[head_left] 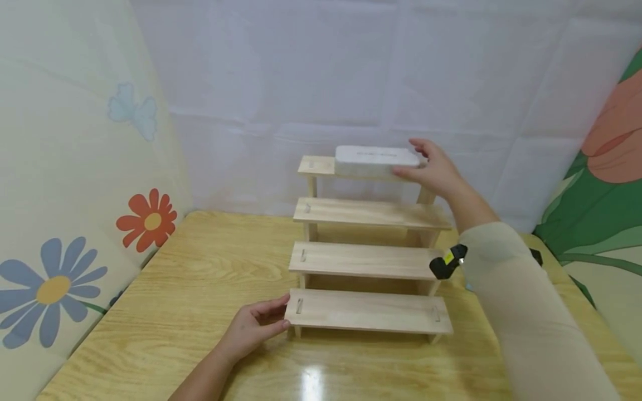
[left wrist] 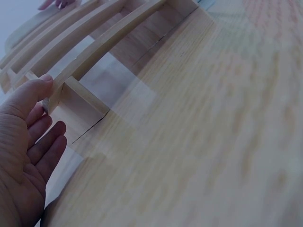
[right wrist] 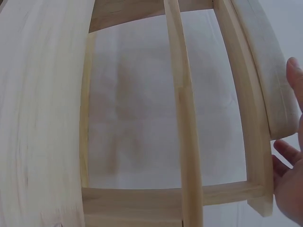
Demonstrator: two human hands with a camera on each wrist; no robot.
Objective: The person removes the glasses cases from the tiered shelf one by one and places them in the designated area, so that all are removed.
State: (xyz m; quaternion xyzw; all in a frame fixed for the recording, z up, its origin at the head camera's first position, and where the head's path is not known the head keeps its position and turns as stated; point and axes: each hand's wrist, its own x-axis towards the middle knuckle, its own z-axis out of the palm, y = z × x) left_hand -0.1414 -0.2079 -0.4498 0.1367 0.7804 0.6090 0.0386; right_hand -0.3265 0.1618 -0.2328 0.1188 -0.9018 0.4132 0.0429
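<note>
A pale wooden step shelf (head_left: 368, 262) with several tiers stands on the table. A white oblong box (head_left: 376, 160) with rounded corners lies on its top tier, toward the right. My right hand (head_left: 433, 170) holds the box's right end, thumb at the front face and forefinger by the back corner. From the right wrist, the same hand (right wrist: 289, 182) shows at the right edge, beside the end of the box (right wrist: 272, 80). My left hand (head_left: 248, 328) grips the left end of the lowest board (head_left: 368, 309). In the left wrist view its thumb (left wrist: 31, 94) presses on the board's corner.
The wood-grain table (head_left: 215, 262) extends around the shelf. Behind it hangs a white cloth (head_left: 281, 72). Flower-printed panels (head_left: 75, 167) flank the table on both sides. A black wrist strap (head_left: 448, 262) sits on the right sleeve, overlapping the shelf's right side.
</note>
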